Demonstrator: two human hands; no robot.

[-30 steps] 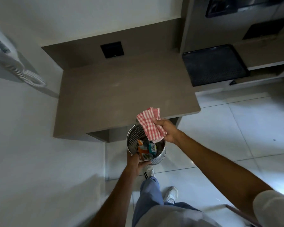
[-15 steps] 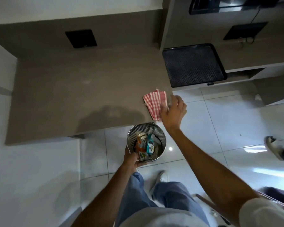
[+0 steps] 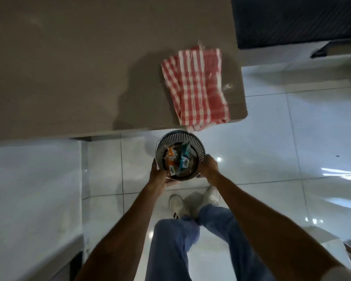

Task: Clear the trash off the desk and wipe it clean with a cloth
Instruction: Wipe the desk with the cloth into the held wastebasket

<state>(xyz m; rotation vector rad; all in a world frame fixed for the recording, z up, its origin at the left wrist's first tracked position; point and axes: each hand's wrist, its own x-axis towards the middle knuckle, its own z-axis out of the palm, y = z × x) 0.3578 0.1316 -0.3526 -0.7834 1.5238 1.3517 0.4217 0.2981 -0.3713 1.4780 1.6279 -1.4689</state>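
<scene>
Cloth now dropped on desk; my right hand joins left hand, both clamped round bin. Trash bagged, wiping next.

Cloth on desk corner, bin (trash inside) below, before it

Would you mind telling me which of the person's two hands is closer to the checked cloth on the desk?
The right hand, gripping the bin on the side below the checked cloth; the left hand grips the opposite side.
</scene>
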